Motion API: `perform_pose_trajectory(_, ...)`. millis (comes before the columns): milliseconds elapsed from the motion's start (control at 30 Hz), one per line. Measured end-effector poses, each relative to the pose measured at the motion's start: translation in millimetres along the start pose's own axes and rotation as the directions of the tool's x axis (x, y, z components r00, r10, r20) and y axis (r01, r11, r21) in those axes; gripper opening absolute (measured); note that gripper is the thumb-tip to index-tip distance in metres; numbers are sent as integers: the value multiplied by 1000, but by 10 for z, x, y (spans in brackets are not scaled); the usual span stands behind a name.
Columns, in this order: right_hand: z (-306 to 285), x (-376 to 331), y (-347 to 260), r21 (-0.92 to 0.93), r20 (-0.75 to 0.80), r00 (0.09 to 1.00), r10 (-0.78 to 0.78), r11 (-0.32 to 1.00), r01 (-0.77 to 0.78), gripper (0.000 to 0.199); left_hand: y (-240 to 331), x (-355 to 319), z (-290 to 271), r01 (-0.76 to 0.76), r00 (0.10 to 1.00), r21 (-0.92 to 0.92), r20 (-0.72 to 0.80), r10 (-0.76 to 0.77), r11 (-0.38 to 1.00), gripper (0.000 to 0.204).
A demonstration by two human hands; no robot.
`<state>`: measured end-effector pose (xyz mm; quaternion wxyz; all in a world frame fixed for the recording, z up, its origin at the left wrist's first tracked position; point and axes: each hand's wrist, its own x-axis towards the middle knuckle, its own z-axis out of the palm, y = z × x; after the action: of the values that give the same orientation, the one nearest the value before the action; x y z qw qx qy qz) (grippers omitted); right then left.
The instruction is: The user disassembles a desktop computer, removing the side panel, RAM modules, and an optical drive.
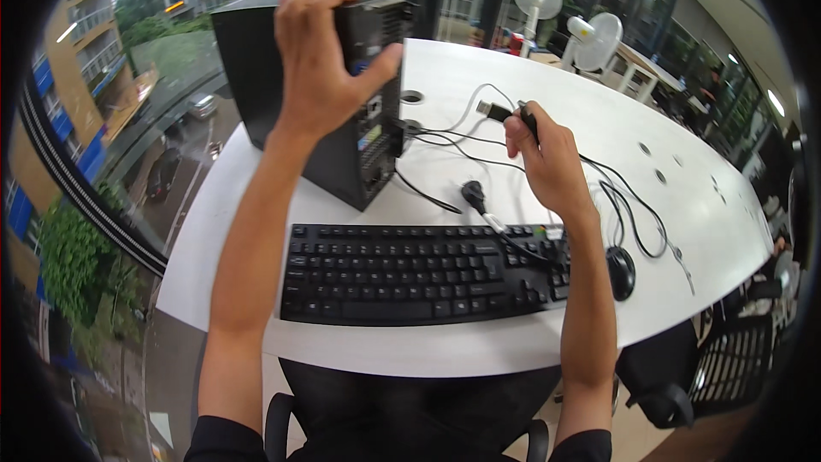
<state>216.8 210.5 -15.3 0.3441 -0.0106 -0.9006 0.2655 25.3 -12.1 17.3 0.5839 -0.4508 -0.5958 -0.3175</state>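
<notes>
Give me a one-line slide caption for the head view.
Left hand grips a black computer case on a white table while right hand holds a cable plug above the keyboard.

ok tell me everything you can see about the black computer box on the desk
The computer box is a small black desktop case, apparently metal with a matte shell, standing upright on the white desk near the window edge. Its rear panel, with ports, small stickers and a vented grille on top, faces the person. The left hand grips its top rear corner. Thin black cables lead from the panel across the desk. The keyboard lies just in front, apart from it.
</notes>
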Motion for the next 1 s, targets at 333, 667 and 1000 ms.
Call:
perform_pose_trajectory(333, -384, -372, 939, -124, -67, 933, 354, 925, -360, 36, 922, -55, -163, 129, 949, -485, 314, 34, 865, 44)
perform_pose_trajectory(667, -436, -603, 1355, -313, -88, 960, 265, 908, -279, 20, 1098, -918, 219, 366, 199, -67, 980, -8, 928, 49)
perform_pose_trajectory(1000, -266, -552, 1176, -125, 110, 940, 322, 943, -309, 17, 1359, -1189, 1240, 513, 458, -368, 882, 115, 776, 45)
